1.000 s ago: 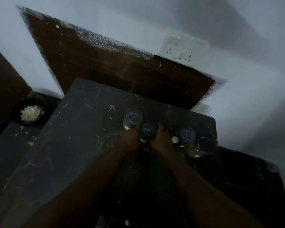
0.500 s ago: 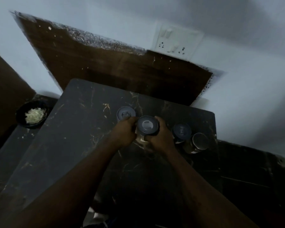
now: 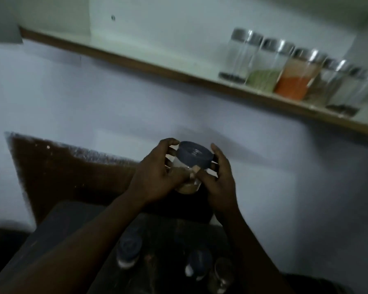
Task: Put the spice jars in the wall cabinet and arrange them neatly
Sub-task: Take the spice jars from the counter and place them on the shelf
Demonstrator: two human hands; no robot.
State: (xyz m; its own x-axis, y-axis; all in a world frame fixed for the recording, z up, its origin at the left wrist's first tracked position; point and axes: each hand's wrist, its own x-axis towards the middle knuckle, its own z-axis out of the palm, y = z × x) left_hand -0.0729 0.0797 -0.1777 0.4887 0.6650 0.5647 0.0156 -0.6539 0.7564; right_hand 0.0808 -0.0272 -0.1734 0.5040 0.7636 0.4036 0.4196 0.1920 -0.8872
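Dim kitchen: the wall cabinet shelf (image 3: 179,75) carries steel-lidded jars (image 3: 291,81) at its right end, your left hand (image 3: 155,177) and right hand (image 3: 220,183) both grasp a blue-lidded spice jar (image 3: 194,154) in mid-air below it, and three more jars (image 3: 129,249) stand unshelved on the counter (image 3: 57,234)

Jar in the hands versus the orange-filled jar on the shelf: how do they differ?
The held jar has a dark blue lid; the orange-filled jar a shiny metal one. The held jar is short, with tan contents; the orange-filled jar is taller. The left hand and right hand grip the held jar; the orange-filled jar stands on the shelf. Both are clear and lidded.
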